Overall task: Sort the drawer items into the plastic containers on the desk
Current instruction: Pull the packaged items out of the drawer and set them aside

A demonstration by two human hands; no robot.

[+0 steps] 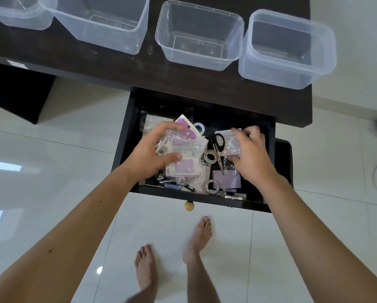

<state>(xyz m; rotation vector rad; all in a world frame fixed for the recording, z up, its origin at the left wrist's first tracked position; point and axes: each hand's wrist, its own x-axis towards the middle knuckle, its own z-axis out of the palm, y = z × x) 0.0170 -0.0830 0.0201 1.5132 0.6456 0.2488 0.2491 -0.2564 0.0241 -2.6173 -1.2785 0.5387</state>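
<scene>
Seen from above, a person's left hand [149, 149] curls thumb and fingers around a bundle of clear packets [183, 149] with purple inserts, held over the open drawer [126, 136], its long axis running from the drawer's front toward the desk [117, 68]. The right hand [248, 149] pinches a small clear bag [232, 142] beside black-handled scissors [219, 149], whose blades point toward the person. Four clear containers [199, 35] stand on the desk; the small print on the drawer items is too blurred to read reliably.

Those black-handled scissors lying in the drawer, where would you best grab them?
By the black handle loops of the black-handled scissors, coming from above. They lie flat with the loops toward the desk and exposed, while the blade tips point toward the drawer front among clutter, close beside the right hand.
</scene>
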